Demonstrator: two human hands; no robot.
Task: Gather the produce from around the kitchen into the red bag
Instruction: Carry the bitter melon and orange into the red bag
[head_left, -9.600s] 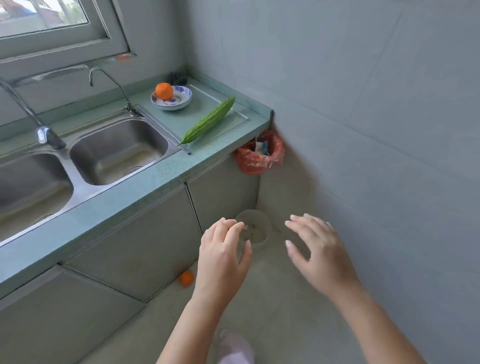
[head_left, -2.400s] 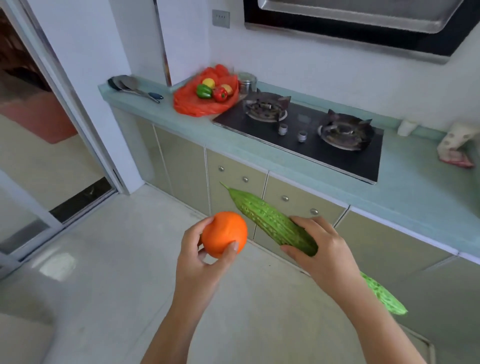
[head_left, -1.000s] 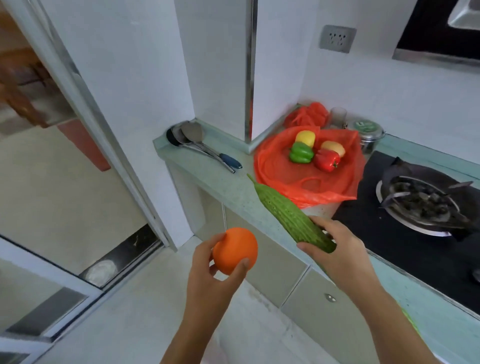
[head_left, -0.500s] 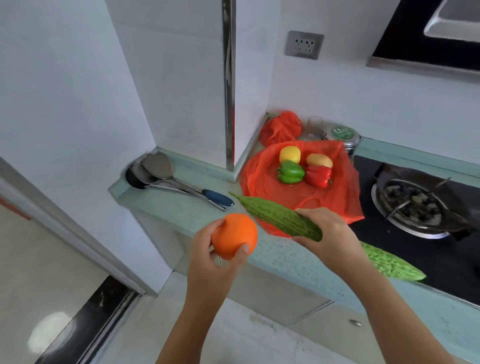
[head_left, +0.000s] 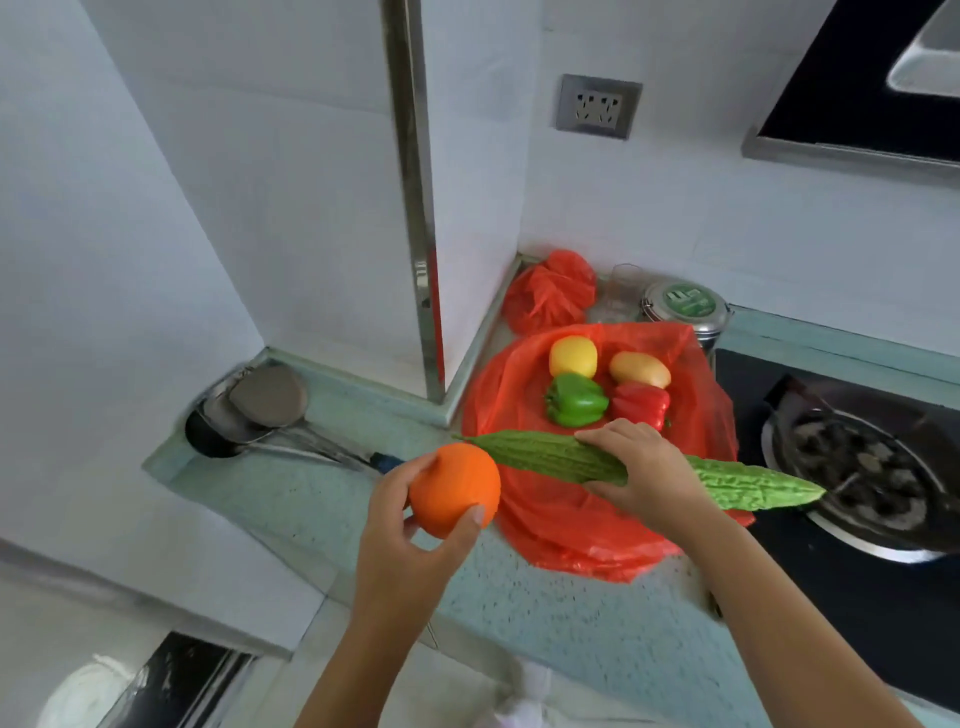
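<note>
Left hand (head_left: 410, 535): grip closed around the orange (head_left: 455, 490), frame centre.
Right hand (head_left: 649, 478): grip holding the bitter gourd (head_left: 545, 457) (lying level) over the red bag (head_left: 545, 519), centre right.

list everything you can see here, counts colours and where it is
red bag: 1, red, spread open on the counter left of the stove
bell peppers: 3, yellow, green, red, on the red bag
potato: 1, tan, on the bag beside the yellow pepper
bunched bag: 1, red, back corner
metal tin: 1, silver with green lid, behind the bag
ladles: steel, count unclear, counter's left end
stove burner: 1, black, right
wall socket: 1, grey, wall
orange: 1, orange, in left hand
bitter gourd: 1, green, in right hand, over the bag
</note>
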